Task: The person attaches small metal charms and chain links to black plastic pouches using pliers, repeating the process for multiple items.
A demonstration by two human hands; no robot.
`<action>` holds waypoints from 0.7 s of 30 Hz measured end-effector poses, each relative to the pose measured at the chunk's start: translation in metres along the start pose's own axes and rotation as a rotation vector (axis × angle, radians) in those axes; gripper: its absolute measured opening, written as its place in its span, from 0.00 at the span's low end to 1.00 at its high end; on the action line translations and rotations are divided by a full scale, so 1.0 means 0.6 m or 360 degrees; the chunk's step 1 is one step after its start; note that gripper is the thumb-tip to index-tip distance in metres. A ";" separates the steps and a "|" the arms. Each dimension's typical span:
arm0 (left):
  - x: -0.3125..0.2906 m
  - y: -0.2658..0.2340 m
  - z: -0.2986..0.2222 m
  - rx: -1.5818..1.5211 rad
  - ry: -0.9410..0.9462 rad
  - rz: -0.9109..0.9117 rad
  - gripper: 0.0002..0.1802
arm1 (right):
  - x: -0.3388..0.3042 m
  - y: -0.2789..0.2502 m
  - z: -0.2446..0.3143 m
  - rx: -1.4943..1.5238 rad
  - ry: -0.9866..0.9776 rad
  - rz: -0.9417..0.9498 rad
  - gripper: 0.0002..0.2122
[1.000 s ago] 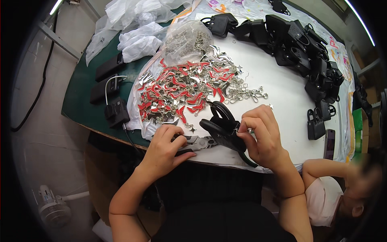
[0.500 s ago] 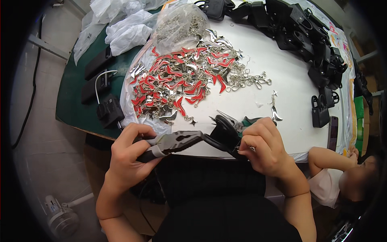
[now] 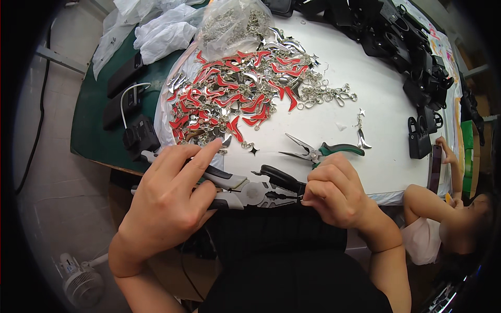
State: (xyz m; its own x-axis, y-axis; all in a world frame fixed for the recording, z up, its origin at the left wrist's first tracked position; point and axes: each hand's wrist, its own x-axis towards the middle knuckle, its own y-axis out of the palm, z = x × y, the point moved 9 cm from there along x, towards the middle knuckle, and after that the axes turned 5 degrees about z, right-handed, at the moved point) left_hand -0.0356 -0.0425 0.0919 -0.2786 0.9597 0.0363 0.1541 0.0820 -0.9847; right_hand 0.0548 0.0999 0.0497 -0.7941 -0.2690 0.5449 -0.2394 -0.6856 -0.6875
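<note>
My left hand [image 3: 169, 195] is wrapped round the grey-and-black handles of combination pliers [image 3: 254, 193], their head pointing right. The jaw tips reach a small metal bit at the fingertips of my right hand [image 3: 336, 188]. My right hand is closed in a pinch on a small black leather-like case [image 3: 282, 178], largely hidden by the fingers and pliers. Just beyond lie green-handled long-nose pliers [image 3: 339, 149] with parted jaws. A heap of red and silver high-heel-shaped charms [image 3: 224, 99] on chains covers the table's middle left.
A clear bag of metal chains [image 3: 232, 28] sits behind the heap. Black cases [image 3: 417, 141] line the right side. One silver charm [image 3: 361, 130] lies apart, left of a phone [image 3: 434, 169]. Another person [image 3: 425, 219] is at the right edge. Black devices [image 3: 141, 136] stand at left.
My left hand has shifted its hold, and the pliers have turned and moved right to my right fingertips. The black case has tilted lower. The person at right has reached toward the phone.
</note>
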 end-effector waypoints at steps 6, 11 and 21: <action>0.000 0.002 -0.009 0.0093 0.0028 -0.0054 0.22 | 0.000 -0.004 0.005 -0.0058 -0.0016 -0.0005 0.14; 0.002 0.002 -0.015 0.0084 0.0065 -0.0060 0.21 | -0.008 -0.013 -0.005 0.0026 0.0077 0.0064 0.14; -0.012 0.008 0.032 0.0039 -0.0073 0.0052 0.23 | -0.089 -0.009 -0.094 -0.0461 0.0875 0.0616 0.39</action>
State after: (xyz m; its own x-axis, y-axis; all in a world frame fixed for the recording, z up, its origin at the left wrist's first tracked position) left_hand -0.0511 -0.0544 0.0835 -0.3168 0.9485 -0.0029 0.1407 0.0440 -0.9891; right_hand 0.0667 0.1562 -0.0026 -0.9992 -0.0254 -0.0303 0.0377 -0.3834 -0.9228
